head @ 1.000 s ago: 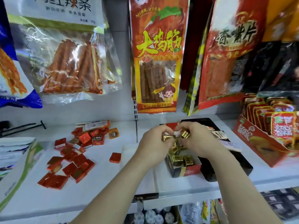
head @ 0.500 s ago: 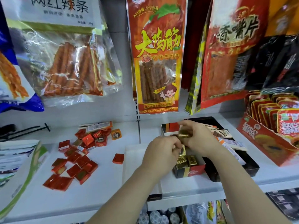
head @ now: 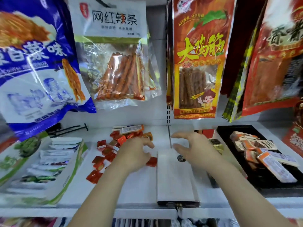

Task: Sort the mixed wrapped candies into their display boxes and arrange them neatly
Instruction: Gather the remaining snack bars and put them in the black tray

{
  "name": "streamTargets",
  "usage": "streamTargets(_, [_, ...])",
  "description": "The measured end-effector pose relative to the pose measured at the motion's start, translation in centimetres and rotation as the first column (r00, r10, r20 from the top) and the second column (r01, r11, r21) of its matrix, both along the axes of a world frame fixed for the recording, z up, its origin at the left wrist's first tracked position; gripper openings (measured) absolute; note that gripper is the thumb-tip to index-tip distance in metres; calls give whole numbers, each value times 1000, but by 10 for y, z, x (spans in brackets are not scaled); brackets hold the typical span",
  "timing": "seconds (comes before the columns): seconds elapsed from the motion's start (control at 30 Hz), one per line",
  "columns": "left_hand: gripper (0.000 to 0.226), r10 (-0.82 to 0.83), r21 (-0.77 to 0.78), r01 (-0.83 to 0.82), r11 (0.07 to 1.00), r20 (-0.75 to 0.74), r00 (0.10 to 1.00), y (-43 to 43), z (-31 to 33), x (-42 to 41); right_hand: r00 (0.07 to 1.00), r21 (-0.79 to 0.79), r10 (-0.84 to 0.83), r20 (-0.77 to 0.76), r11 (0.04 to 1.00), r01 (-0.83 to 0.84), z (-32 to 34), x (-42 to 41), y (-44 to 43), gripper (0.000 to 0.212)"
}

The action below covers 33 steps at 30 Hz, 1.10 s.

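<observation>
Several red wrapped candies [head: 105, 153] lie loose on the white shelf [head: 141, 190], left of centre. My left hand [head: 134, 153] hovers over them with fingers loosely curved, its thumb side touching a lone red candy [head: 152, 161]. My right hand [head: 195, 148] is spread wide above a flat white box [head: 177, 181] and holds nothing. Behind its wrist, gold wrapped candies [head: 217, 145] show in a small box, mostly hidden.
A black tray [head: 229, 130] at the right holds orange-and-white bars. A green-and-white display box [head: 72, 174] of packets stands at the left. Large snack bags [head: 196, 63] hang low over the shelf's back. Orange-labelled bars [head: 131, 128] lie behind the red candies.
Both hands have left the gold candies and moved left. The left hand now reaches the red candies, the right hand has let go and spread open. The view has swung left.
</observation>
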<state>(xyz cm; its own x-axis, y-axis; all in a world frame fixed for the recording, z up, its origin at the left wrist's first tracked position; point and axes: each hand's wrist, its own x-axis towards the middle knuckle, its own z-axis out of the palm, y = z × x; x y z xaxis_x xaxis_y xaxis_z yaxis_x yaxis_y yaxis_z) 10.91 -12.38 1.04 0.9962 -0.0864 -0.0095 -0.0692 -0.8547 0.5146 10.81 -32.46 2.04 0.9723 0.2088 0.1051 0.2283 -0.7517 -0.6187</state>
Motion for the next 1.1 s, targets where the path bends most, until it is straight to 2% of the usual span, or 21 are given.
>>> streamTargets(0.1, [55, 24, 188, 6, 982, -157, 987, 41, -2, -6, 995, -49, 98, -34, 994, -99, -5, 0, 27, 37])
streamTargets(0.2, [76, 39, 332, 49, 942, -254, 966, 62, -3, -17, 987, -254, 148, -60, 954, -158, -14, 1, 56, 45])
streamTargets(0.3, [74, 56, 346, 25, 938, -220, 974, 74, -6, -22, 970, -488, 225, -97, 838, -243, -22, 3, 80, 46])
streamTargets(0.37, [59, 109, 297, -66, 953, -129, 986, 87, -7, -24, 960, -579, 259, -103, 770, -269, -24, 5, 91, 45])
streamTargets(0.43, [38, 202, 210, -195, 958, -8, 979, 101, -8, -26, 959, -570, 270, -87, 776, -271, -27, 8, 99, 48])
streamTargets(0.5, [33, 272, 176, -277, 945, 50, 961, 111, -9, -27, 948, -506, 304, -91, 807, -307, -29, 10, 107, 50])
streamTargets(0.7, [53, 323, 90, -326, 941, 43, 945, 122, -7, -32, 929, -273, 363, -67, 889, -367, -34, 12, 132, 32])
streamTargets(0.8, [60, 291, 140, -288, 947, -1, 957, 120, -12, -35, 927, -81, 351, -130, 928, -362, -34, 17, 134, 37])
streamTargets(0.93, [66, 283, 180, -280, 943, 11, 959, 118, -19, -32, 974, -121, 226, 18, 967, -223, -31, 38, 124, 39])
streamTargets(1.0, [65, 273, 96, -274, 957, 22, 962, 119, -22, -31, 984, -192, 176, 32, 967, -167, -32, 50, 118, 47])
streamTargets(1.1, [65, 209, -102, -208, 973, 5, 978, 115, -24, -32, 985, -272, 164, -54, 947, -173, -40, 61, 112, 60])
